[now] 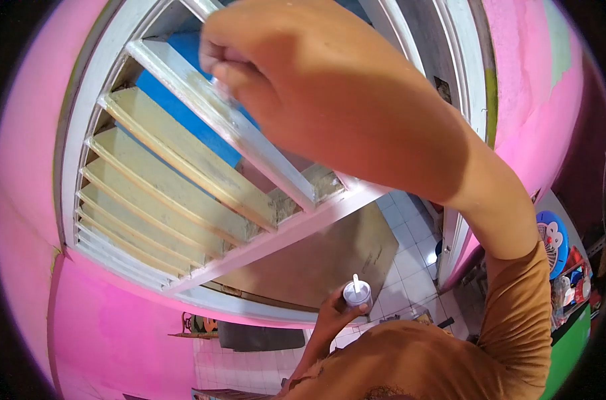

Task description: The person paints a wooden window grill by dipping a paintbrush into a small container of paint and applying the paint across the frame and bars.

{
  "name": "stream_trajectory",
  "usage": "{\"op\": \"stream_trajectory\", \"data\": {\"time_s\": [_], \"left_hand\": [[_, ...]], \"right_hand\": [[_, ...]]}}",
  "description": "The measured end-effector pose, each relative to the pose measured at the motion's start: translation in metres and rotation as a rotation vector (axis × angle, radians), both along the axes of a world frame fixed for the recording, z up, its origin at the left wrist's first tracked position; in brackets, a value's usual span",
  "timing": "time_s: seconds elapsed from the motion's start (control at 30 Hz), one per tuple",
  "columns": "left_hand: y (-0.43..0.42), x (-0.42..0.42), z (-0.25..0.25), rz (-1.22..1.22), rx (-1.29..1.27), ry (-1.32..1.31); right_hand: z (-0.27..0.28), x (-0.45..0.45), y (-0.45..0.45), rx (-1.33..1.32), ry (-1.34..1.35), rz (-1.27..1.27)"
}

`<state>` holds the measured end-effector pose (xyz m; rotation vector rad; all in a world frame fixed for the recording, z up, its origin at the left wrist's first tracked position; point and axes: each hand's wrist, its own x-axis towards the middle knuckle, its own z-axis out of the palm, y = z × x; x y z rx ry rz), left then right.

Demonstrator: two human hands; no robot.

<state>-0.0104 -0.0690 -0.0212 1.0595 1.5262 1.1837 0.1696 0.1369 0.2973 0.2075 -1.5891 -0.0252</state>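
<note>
My right hand (246, 67) is raised at the upper middle, its fingers closed close to a white louvre slat (183, 87). A small whitish bit shows at the fingertips, but what they hold is mostly hidden. Low in the view, my left hand (334, 311) grips a small white cup (358, 297) with a white stick (356, 283) standing up out of it. The slat by my right hand looks white and glossy. Below it, several cream slats (190, 180) look duller, with white along parts of the frame.
A white window frame (70, 167) surrounds the slats, set in a pink wall (23, 167). Below lies a brown panel (330, 253) over a tiled floor (403, 287). To the right stand a blue fan (552, 243) and clutter on a table. A blue surface (183, 110) shows behind the slats.
</note>
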Motion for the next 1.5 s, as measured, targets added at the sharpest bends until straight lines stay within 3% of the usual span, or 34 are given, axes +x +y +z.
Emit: {"op": "stream_trajectory", "data": {"time_s": [0.07,0.57,1.07,1.5], "left_hand": [[0.002,0.000,0.001,0.001,-0.004,0.010],[-0.001,-0.007,-0.003,-0.023,-0.027,-0.001],[-0.001,-0.001,0.001,-0.039,-0.037,-0.018],[-0.002,0.001,-0.005,-0.028,0.002,-0.051]], "right_hand": [[0.009,-0.012,0.007,0.102,0.146,-0.011],[-0.027,0.010,-0.001,-0.133,-0.101,-0.022],[0.010,-0.014,0.005,-0.043,-0.001,-0.026],[-0.012,0.005,0.001,-0.120,-0.082,-0.040]]}}
